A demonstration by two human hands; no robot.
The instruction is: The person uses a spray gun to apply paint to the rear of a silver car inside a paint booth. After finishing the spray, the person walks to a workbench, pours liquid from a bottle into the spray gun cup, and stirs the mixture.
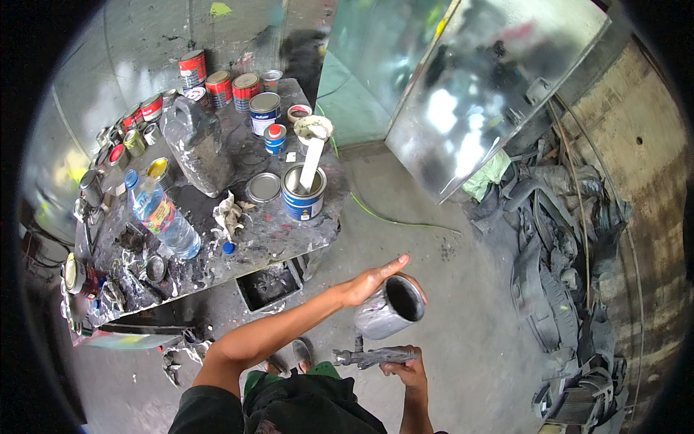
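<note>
In front of my body I hold a grey-smeared spray gun [376,356] with a wide cup [382,316] fixed above it by a short neck. My right hand [409,367] is wrapped round the gun's handle at its right end. Around the cup's far side curves my left hand [379,281], its thumb along the top and fingertips showing past the rim. The cup is tilted, and its round mouth faces right with a dark inside; I cannot tell whether any liquid is in it.
Left stands a paint-stained table [246,249] bearing an open blue can [302,195] with a white stick [311,163], a bottle [163,217], a jerrycan [196,145] and several paint tins. A black tray [269,284] sits below. A hose [397,223] crosses the floor; dark scraps [549,289] pile right.
</note>
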